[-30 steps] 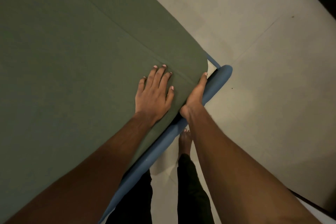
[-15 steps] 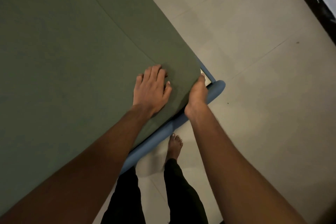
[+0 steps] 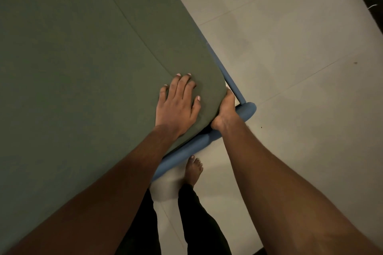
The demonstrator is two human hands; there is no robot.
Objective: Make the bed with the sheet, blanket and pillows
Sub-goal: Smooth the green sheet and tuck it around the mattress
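Now your right hand [image 3: 226, 109] has curled deeper under the smooth green sheet [image 3: 87, 72] corner, fingers hidden; left hand [image 3: 178, 105] presses, fingers spread: tuck nearly finished.

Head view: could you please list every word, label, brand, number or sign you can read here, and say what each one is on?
None: no readable text anywhere in this view.
The green sheet, the blue bed frame, the tiled floor and the dark trousers are all plain, as are both hands, left and right.
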